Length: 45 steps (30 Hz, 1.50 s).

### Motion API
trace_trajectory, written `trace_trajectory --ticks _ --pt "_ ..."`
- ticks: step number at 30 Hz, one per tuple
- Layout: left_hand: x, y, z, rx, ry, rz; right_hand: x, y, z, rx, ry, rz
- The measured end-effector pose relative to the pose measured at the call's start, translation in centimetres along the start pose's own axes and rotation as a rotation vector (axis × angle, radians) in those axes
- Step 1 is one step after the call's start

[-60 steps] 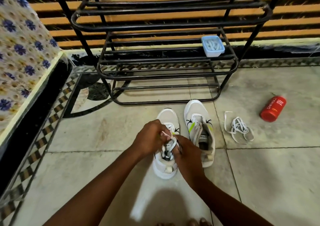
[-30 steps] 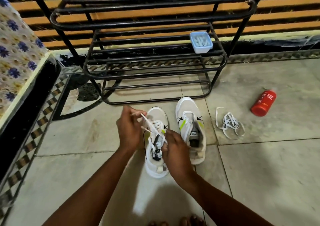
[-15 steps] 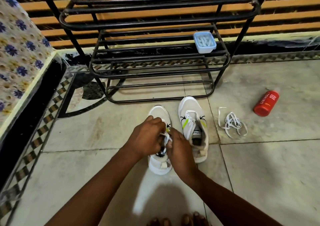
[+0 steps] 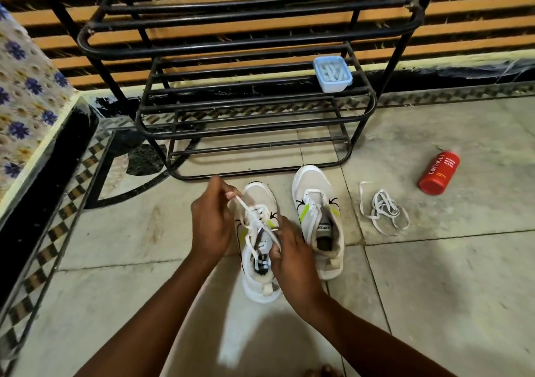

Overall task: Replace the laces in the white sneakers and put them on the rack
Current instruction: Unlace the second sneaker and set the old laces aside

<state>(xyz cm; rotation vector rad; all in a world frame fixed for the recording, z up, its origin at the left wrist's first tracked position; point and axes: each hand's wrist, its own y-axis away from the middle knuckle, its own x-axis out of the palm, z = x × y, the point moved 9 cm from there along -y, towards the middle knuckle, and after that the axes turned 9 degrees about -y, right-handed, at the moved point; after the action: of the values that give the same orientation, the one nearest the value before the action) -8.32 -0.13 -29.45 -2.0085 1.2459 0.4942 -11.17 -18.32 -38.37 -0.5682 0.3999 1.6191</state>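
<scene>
Two white sneakers with yellow-green marks stand on the tiled floor in front of the black metal shoe rack [image 4: 254,133]. My left hand [image 4: 212,217] pinches the end of a white lace [image 4: 249,211] and holds it taut up and to the left of the left sneaker [image 4: 259,261]. My right hand [image 4: 292,252] grips that sneaker at its right side, fingers curled at the lace by the tongue. The right sneaker [image 4: 318,217] stands untouched beside it, partly laced. A loose white lace [image 4: 383,210] lies in a tangle on the floor to the right.
A red bottle [image 4: 439,172] lies on the floor at the right. A small blue tub [image 4: 333,77] sits on a middle shelf of the rack. A flower-patterned cloth [image 4: 26,96] covers a raised edge at the left. My toes show at the bottom edge.
Half a second ago both hands were close together over the left sneaker. My left hand has since drawn the lace end up and out to the left.
</scene>
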Motion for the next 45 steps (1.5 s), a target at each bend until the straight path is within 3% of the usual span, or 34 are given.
trace_trajectory --ticks 4,8,11,16,24,30,34,38,40,42,45 --pt "1.1 0.3 0.9 -0.181 0.299 0.027 -0.2 0.0 0.8 -0.014 0.008 -0.020" --pt "3.3 2.1 2.3 -0.478 0.626 0.066 -0.5 0.1 1.0 -0.016 0.016 -0.003" --pt "3.1 2.0 2.7 -0.358 0.394 0.145 -0.6 -0.1 0.6 0.007 0.007 -0.006" --pt "5.2 2.6 0.3 0.030 -0.068 0.534 -0.6 0.0 1.0 -0.059 0.006 -0.043" --pt "5.5 2.9 -0.9 0.291 -0.236 0.589 -0.4 0.1 1.6 -0.096 -0.007 -0.062" --pt "4.5 2.2 -0.1 0.328 -0.396 0.506 -0.5 -0.2 1.2 -0.068 0.032 -0.024" --pt "1.3 0.5 3.8 0.129 -0.350 0.369 -0.7 -0.2 1.2 -0.110 -0.001 0.007" --pt "1.3 1.5 5.9 0.014 -0.285 0.559 -0.1 -0.8 2.1 -0.220 0.021 0.104" --pt "1.6 2.7 6.9 -0.051 -0.420 0.628 0.3 -1.7 2.4 -0.271 0.064 0.145" --pt "1.5 3.1 6.3 -0.009 -0.572 0.620 0.5 -2.6 2.9 -0.336 0.145 0.161" --pt "2.2 3.0 4.3 0.097 -0.622 0.632 0.8 -3.5 3.5 -0.382 0.277 0.159"
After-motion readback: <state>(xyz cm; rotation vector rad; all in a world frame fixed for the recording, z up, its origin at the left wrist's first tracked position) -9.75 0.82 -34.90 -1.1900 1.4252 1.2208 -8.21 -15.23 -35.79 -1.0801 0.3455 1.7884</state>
